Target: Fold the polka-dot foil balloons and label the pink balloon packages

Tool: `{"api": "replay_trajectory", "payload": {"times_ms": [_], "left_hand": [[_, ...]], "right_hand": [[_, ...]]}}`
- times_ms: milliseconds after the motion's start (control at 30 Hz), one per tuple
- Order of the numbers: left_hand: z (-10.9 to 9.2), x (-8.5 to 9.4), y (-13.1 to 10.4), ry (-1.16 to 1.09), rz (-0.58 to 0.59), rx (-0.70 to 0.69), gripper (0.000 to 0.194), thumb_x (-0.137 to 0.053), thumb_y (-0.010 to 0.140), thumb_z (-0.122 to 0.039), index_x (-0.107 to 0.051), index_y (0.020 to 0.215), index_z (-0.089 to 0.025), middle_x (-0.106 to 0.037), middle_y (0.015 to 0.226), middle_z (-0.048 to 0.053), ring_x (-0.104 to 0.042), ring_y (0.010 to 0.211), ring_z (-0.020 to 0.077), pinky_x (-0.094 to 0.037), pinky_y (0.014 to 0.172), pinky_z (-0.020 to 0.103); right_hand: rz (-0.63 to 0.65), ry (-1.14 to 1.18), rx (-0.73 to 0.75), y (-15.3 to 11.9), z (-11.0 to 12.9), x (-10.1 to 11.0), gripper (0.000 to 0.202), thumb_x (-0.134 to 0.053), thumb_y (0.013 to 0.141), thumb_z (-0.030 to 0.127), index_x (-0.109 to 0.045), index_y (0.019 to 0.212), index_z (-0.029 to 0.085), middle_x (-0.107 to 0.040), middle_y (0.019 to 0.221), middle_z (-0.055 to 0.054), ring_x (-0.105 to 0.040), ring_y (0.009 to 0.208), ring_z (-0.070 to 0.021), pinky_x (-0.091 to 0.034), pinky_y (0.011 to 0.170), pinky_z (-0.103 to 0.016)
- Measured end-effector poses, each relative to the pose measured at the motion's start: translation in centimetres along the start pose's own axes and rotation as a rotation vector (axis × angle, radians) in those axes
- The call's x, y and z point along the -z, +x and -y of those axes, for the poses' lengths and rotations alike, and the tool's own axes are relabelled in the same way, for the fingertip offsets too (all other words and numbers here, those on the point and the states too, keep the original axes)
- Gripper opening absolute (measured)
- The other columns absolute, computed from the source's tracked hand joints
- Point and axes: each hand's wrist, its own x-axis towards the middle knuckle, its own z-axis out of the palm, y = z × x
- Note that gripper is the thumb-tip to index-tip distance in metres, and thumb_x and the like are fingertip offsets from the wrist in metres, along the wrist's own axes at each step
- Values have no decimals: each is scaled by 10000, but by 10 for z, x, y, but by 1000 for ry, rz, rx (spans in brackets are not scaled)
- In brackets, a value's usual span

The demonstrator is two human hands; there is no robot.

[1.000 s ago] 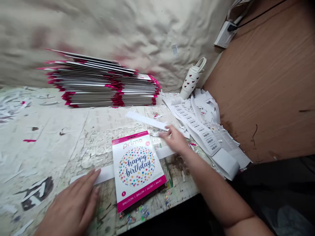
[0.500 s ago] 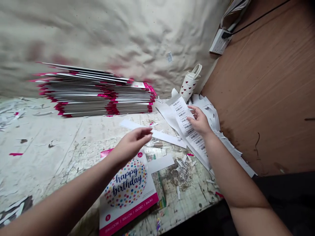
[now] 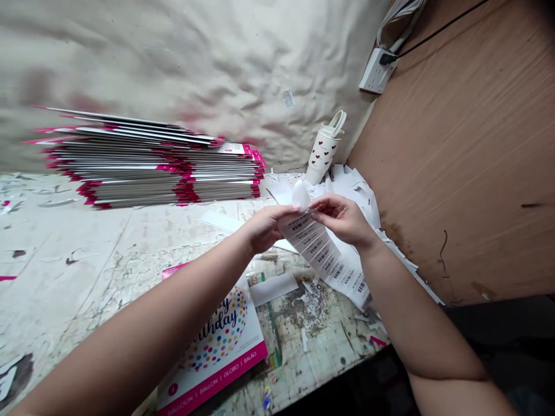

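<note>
A white strip of barcode labels (image 3: 323, 251) slants across the middle, its upper end bent over between my two hands. My left hand (image 3: 269, 226) grips the left edge of that end, thumb on top. At the same end, my right hand (image 3: 342, 216) pinches with thumb and forefinger; what exactly lies between those fingertips is too small to tell apart from the strip. Under my left forearm lies a white and pink "happy birthday" balloon packet (image 3: 229, 341), partly covered by the arm.
A tall stack of pink-edged packets (image 3: 173, 167) stands against the cloth-covered wall. Behind the hands is a white cup with hearts (image 3: 323, 153), beside piled paper strips (image 3: 355, 188). Paper scraps litter the worn table (image 3: 130, 242). A power strip (image 3: 377, 72) hangs upper right.
My left hand has moved right and up from above the packet to the label strip and closed on it. My right hand now pinches the strip's upper end, which is lifted and bent.
</note>
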Motion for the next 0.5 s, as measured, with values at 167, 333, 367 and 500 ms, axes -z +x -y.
{"api": "replay_trajectory", "payload": {"times_ms": [167, 333, 367, 500], "left_hand": [[-5, 1, -6, -97, -8, 99, 179, -630, 680, -222, -665, 785, -81, -665, 696, 50, -593, 611, 141, -446, 616, 255], [-2, -2, -7, -106, -59, 74, 139, -603, 713, -179, -658, 805, -90, -679, 737, 46, -604, 624, 140, -465, 603, 252], [-2, -3, -6, -108, -67, 77, 148, -595, 721, -180, -658, 823, -93, -683, 755, 48, -609, 633, 144, -472, 608, 260], [-1, -6, -2, -121, -90, 92, 166, -586, 733, -193, -654, 853, -101, -688, 765, 54, -621, 649, 158, -492, 631, 288]], "right_hand": [[49, -205, 73, -2, 8, -5, 205, -658, 755, 278, -627, 932, 180, -609, 785, -15, -551, 688, -121, -476, 647, -276], [-135, -589, 435, -14, 7, -6, 44, -624, 788, 221, -658, 816, 222, -634, 870, -42, -567, 838, -177, -479, 756, -346], [-164, -669, 496, -16, 6, -6, 65, -616, 792, 203, -665, 822, 232, -640, 887, -43, -564, 865, -184, -475, 782, -359], [-269, -843, 527, -20, 3, -8, 155, -611, 799, 221, -658, 944, 247, -638, 996, -52, -550, 971, -210, -456, 864, -404]]}}
